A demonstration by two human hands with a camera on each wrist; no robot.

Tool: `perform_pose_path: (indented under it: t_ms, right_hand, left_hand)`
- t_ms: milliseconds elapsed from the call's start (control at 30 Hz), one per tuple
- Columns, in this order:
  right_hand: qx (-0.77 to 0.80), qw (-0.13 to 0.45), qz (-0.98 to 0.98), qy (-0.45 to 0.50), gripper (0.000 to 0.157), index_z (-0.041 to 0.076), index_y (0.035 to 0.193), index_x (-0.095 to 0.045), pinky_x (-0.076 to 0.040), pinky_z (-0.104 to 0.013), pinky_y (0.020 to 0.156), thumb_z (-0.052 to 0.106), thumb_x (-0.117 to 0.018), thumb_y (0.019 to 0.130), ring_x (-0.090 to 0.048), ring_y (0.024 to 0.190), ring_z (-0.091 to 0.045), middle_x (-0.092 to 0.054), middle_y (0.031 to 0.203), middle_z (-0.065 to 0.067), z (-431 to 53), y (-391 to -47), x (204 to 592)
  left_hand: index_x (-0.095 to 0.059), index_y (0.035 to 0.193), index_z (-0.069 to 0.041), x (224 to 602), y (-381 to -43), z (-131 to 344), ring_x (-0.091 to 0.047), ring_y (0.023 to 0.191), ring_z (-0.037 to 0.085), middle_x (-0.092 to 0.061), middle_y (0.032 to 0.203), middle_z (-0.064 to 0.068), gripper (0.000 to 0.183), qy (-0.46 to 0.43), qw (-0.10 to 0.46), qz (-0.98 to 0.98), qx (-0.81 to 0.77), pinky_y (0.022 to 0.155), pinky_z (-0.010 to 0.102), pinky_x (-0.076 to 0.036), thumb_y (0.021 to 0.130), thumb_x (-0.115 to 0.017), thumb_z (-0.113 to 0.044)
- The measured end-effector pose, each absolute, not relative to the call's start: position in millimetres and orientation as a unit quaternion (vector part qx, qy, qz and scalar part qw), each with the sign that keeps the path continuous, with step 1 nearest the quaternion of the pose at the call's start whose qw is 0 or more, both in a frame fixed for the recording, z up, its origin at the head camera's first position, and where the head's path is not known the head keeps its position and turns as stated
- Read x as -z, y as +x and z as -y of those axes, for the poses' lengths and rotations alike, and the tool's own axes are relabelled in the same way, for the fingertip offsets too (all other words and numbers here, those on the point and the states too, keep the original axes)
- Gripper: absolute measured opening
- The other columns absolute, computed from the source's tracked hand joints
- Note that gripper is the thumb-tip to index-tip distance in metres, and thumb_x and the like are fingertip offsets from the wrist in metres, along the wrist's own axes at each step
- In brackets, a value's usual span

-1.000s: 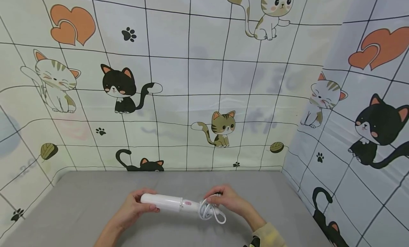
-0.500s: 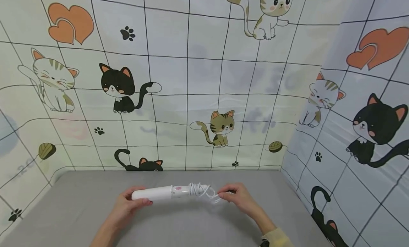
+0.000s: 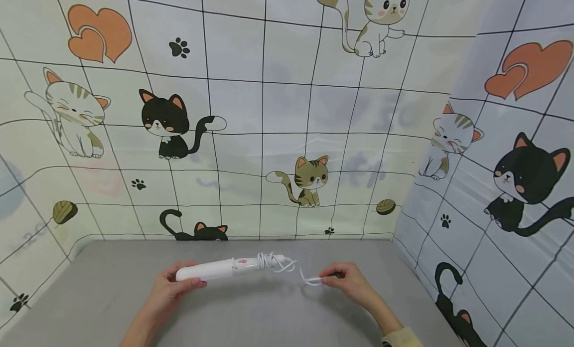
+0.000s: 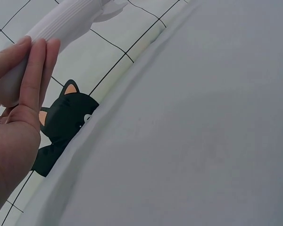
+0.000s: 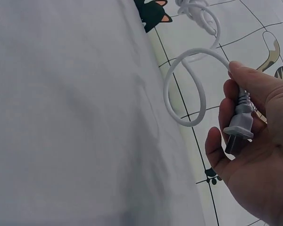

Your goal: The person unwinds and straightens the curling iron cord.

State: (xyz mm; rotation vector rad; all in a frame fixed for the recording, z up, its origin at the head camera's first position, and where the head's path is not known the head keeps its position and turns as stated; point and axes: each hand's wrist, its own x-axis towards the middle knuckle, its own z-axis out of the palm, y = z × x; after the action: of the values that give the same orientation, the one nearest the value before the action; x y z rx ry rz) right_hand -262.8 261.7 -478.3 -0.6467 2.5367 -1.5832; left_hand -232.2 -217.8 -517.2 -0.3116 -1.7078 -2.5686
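A white rod-shaped corded appliance (image 3: 206,270) with a small pink button slants over the grey tabletop. My left hand (image 3: 168,288) grips its thick rounded end, thumb on the near side; the left wrist view shows fine ridges along the body. White cord (image 3: 265,261) is wound in several turns around its thinner right end. From there a loose length runs to my right hand (image 3: 349,284), whose thumb and fingers pinch the cord close to its plug. In the right wrist view the plug (image 5: 239,123), dark at its tip, points toward the palm, and the cord makes one round loop.
Grey cloth (image 3: 251,317) covers the surface under the hands. Fabric walls (image 3: 287,112) printed with cats, hearts and grid lines enclose it at the back and both sides. A yellow sleeve (image 3: 403,338) shows at the right forearm.
My right hand has moved right, drawing a length of cord away from the wound bundle. My left hand has shifted left with the appliance, whose corded end has risen.
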Motion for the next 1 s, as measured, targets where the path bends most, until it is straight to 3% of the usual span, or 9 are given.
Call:
perform_pose_path:
  t_ms: [233,467,667,1000]
  right_hand:
    - [0.503,0.05,-0.832,-0.229,0.014,-0.006,0.098,-0.076,-0.055,-0.02,0.07,0.005,-0.078,0.09,-0.062,0.083,-0.01,-0.074,0.092,-0.007,-273,-261,478]
    - [0.454,0.03,-0.856,-0.244,0.011,-0.002,0.092,-0.078,-0.054,-0.02,0.071,0.006,-0.081,0.086,-0.062,0.081,-0.006,-0.073,0.086,0.0,-286,-259,480]
    - [0.413,0.01,-0.879,-0.239,0.007,0.003,0.088,-0.078,-0.054,-0.021,0.072,0.005,-0.083,0.082,-0.061,0.081,-0.005,-0.072,0.084,-0.001,-303,-260,483]
    - [0.303,0.021,-0.917,-0.259,0.015,0.008,0.077,-0.074,-0.052,-0.021,0.057,-0.004,-0.083,0.075,-0.055,0.068,-0.001,-0.065,0.073,0.01,-332,-254,484]
  left_hand:
    - [-0.075,0.11,-0.009,520,-230,228,-0.074,0.09,0.027,-0.067,0.109,0.009,0.044,-0.102,0.036,0.528,0.842,0.087,0.039,-0.065,0.087,-0.058,0.026]
    - [-0.073,0.113,-0.005,519,-228,239,-0.075,0.086,0.03,-0.066,0.109,0.011,0.042,-0.118,0.048,0.509,0.852,0.086,0.037,-0.065,0.089,-0.056,0.025]
    - [-0.074,0.113,-0.009,520,-227,246,-0.076,0.085,0.029,-0.069,0.108,0.007,0.045,-0.121,0.047,0.511,0.85,0.087,0.035,-0.064,0.092,-0.053,0.025]
    - [-0.073,0.114,-0.008,522,-225,253,-0.075,0.087,0.028,-0.069,0.108,0.006,0.044,-0.127,0.054,0.514,0.847,0.086,0.037,-0.064,0.091,-0.053,0.025]
